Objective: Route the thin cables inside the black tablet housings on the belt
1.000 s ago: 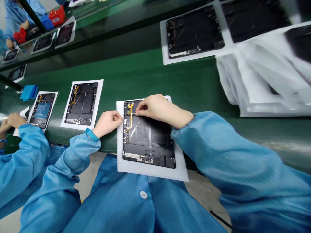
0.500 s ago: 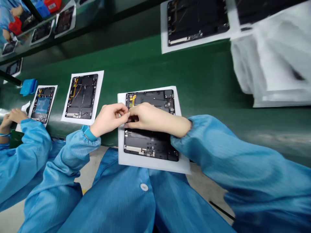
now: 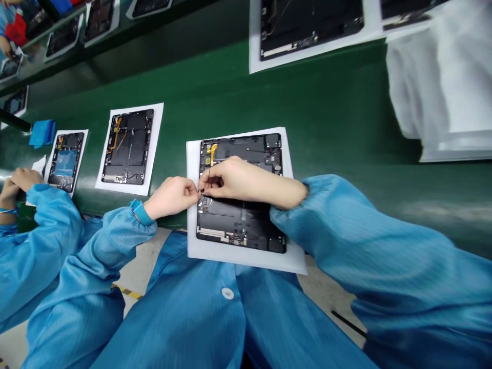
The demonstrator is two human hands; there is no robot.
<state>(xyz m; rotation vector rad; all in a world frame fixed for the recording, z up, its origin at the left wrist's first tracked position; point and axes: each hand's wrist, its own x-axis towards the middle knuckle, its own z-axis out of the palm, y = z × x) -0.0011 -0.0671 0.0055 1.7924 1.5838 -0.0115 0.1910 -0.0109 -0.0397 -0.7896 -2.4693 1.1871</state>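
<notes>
An opened tablet (image 3: 238,225) with dark inner parts lies on a white foam sheet (image 3: 246,259) in front of me. My left hand (image 3: 172,196) is closed in a pinch at the tablet's left edge. My right hand (image 3: 230,178) reaches across the tablet, its thumb and fingers pinched just beside the left fingertips. Whatever lies between the fingers of either hand is too small to make out. A yellow flex cable (image 3: 211,149) shows above my right hand. My right forearm hides part of the tablet's middle.
Another opened tablet (image 3: 130,148) lies on its sheet to the left on the green bench (image 3: 330,113). Further left, a co-worker's hands (image 3: 26,179) are beside a tablet with a blue film (image 3: 66,163). White foam bags (image 3: 442,97) lie at the right, near a tablet (image 3: 311,25) at the back.
My left hand has moved slightly down, and its fingertips are lower on the tablet's left edge. My right hand's fingers have shifted a little, still pinched. The camera view has shifted slightly.
</notes>
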